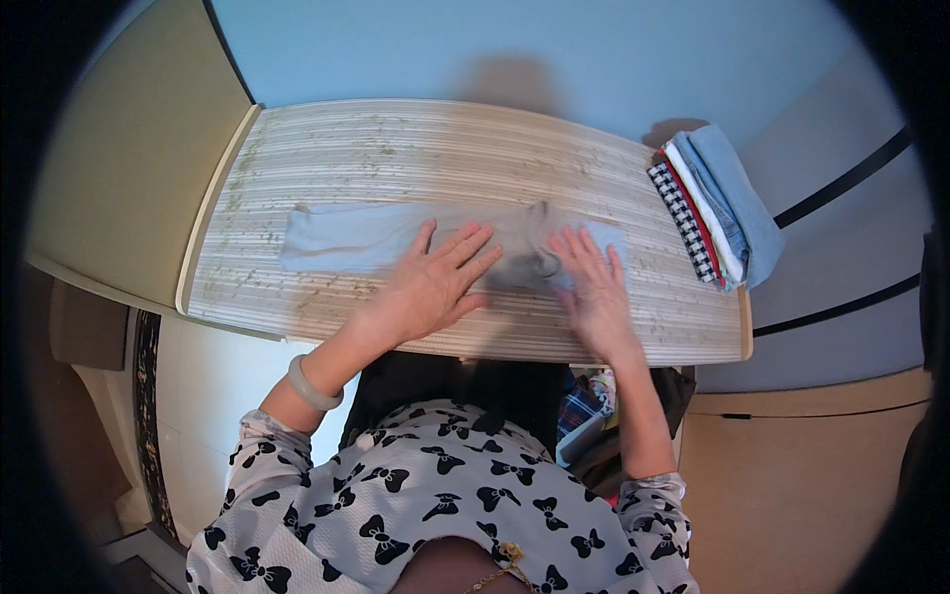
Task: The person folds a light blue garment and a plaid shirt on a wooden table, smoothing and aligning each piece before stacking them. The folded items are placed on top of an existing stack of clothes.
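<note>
A pale blue-grey garment (349, 234) lies in a long, narrow folded strip across the striped tabletop (415, 152). My left hand (441, 282) rests palm down over its front edge near the middle, fingers spread. Further right, my right hand (594, 293) is over the strip's right part, fingers apart and slightly blurred. Between the hands the cloth is greyer, with a bunched ridge (542, 223) across it. Neither hand grips the fabric. Parts of the cloth under my fingers are hidden.
A stack of folded clothes (716, 204), denim among them, sits at the table's right end. A blue wall (371, 44) stands behind, a beige panel (141, 148) at left. Below the front edge at right is a heap of clothes (582, 405).
</note>
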`<state>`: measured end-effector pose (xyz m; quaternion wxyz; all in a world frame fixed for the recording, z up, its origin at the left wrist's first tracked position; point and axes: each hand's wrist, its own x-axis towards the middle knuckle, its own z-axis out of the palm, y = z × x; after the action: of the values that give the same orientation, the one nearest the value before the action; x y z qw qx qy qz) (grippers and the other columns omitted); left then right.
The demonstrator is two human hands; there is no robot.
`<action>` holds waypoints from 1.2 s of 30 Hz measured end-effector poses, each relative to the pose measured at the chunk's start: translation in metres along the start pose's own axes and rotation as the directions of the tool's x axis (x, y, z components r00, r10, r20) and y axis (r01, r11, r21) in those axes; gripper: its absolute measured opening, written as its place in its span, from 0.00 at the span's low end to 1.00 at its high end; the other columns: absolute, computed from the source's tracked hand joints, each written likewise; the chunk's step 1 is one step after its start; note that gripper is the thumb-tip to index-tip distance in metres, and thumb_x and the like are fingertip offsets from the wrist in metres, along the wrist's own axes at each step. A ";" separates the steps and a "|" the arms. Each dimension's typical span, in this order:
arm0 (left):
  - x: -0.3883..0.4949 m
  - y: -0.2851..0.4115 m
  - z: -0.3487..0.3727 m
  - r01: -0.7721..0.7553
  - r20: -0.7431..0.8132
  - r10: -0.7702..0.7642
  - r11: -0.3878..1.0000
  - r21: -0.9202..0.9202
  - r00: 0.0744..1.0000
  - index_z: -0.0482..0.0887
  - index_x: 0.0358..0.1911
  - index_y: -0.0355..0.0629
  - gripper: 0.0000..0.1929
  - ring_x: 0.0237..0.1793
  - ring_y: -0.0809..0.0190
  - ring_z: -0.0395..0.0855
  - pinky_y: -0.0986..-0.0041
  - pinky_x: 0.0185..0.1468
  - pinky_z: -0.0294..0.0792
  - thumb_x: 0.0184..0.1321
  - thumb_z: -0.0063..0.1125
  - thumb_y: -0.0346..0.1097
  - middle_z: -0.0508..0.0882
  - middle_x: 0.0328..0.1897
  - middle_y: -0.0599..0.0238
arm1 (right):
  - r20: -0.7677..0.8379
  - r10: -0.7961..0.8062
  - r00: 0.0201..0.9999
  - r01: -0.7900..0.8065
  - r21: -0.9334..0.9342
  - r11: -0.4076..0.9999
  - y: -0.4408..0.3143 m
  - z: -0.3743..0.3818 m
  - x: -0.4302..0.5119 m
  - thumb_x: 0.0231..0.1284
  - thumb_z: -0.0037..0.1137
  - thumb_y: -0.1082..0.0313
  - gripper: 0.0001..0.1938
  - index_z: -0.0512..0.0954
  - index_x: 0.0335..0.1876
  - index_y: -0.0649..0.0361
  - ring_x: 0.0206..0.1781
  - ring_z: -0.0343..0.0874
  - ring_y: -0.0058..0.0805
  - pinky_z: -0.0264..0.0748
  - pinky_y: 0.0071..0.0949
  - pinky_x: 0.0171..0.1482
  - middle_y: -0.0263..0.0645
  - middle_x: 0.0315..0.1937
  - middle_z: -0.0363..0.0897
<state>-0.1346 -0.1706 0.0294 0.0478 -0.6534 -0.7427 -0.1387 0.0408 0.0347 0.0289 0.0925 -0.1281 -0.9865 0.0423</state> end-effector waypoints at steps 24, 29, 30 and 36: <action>0.011 0.000 0.007 -0.099 -0.289 0.101 0.995 0.021 0.952 0.78 0.33 0.44 0.05 0.42 0.58 0.73 0.63 0.48 0.62 0.52 0.55 0.29 0.73 0.34 0.64 | -0.209 -0.119 0.971 0.200 0.430 0.880 -0.018 0.019 0.113 0.56 0.61 0.65 0.07 0.79 0.36 0.59 0.39 0.78 0.43 0.74 0.36 0.41 0.41 0.32 0.77; 0.010 -0.001 0.008 -0.133 -0.240 0.125 0.991 -0.018 0.963 0.77 0.34 0.44 0.06 0.42 0.58 0.72 0.64 0.48 0.62 0.51 0.54 0.28 0.72 0.34 0.64 | -0.247 -0.100 0.964 0.200 0.422 0.884 -0.020 0.026 0.115 0.56 0.59 0.67 0.06 0.75 0.33 0.58 0.38 0.78 0.42 0.73 0.36 0.39 0.40 0.32 0.76; 0.007 -0.002 0.008 -0.134 -0.220 0.126 0.991 -0.022 0.967 0.78 0.36 0.44 0.08 0.43 0.58 0.72 0.64 0.48 0.62 0.51 0.55 0.28 0.73 0.35 0.65 | -0.272 -0.095 0.958 0.205 0.411 0.888 -0.020 0.028 0.116 0.56 0.59 0.67 0.06 0.75 0.34 0.58 0.37 0.78 0.42 0.73 0.36 0.39 0.40 0.32 0.76; 0.004 -0.002 0.006 -0.088 -0.196 0.073 0.994 -0.069 0.978 0.77 0.36 0.44 0.08 0.42 0.57 0.72 0.65 0.46 0.62 0.52 0.55 0.29 0.72 0.35 0.64 | -0.244 -0.053 0.968 0.164 0.460 0.872 -0.021 0.028 0.112 0.57 0.57 0.67 0.06 0.74 0.35 0.58 0.41 0.78 0.45 0.74 0.39 0.41 0.41 0.35 0.77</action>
<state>-0.1368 -0.1654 0.0245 0.1000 -0.6676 -0.7017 -0.2277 -0.0766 0.0419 0.0231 0.2336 -0.0494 -0.9345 0.2639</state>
